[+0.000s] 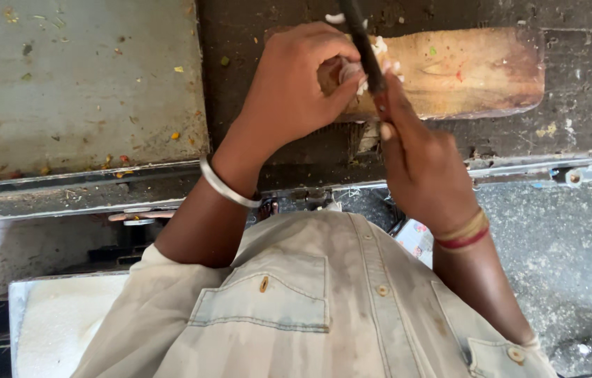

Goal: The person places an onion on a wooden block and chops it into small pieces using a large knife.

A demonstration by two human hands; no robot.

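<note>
While both hands work at the upper centre of the frame, the surroundings run as follows, left to right. Upper left: a grey metal counter top (79,84), scuffed, strewn with small green, yellow and red food scraps. Lower left: a white flat slab (58,322), partly hidden by the person's pale, stained button-front shirt (310,301).

Left hand (292,87): upper centre, plain silver metal bangle (226,187) at the wrist. Fingers curled tightly around a small pale white piece of food (352,70), mostly hidden in the grip; its kind cannot be told. The food sits at the left end of the board, pressed against the blade.

Right hand (422,164): centre right, red and yellow thread bands (463,234) at the wrist. Fingers closed around the handle of a dark narrow-bladed knife (362,38), forefinger laid along its back; the blade points toward the top edge of the frame.

Upper right: a worn brown wooden chopping board (471,70), rectangular, stained, flecked with white bits, lying on a dark grimy work surface (576,105). Lower right: rough grey ground (562,266).
</note>
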